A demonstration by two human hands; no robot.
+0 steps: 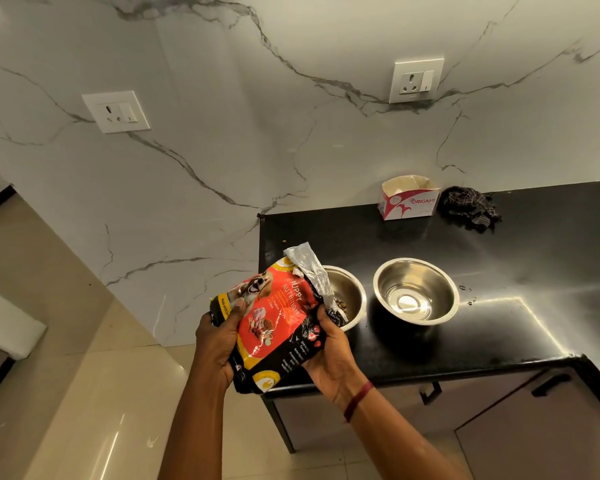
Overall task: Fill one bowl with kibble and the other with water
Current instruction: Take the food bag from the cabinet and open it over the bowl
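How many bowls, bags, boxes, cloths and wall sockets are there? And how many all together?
Steel bowls: 2
Kibble bag: 1
Cardboard box: 1
Dark cloth: 1
Wall sockets: 2
Total: 7

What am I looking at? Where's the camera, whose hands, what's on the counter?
No robot here: one wide-angle camera worn on a person's head, looking down at their bare hands. The left hand and right hand both grip a puppy-food bag, its torn top pointing toward the left bowl, which holds a little kibble. The right bowl beside it seems to hold some water. Both steel bowls stand on a black counter; further back are an open cardboard box and a dark cloth.
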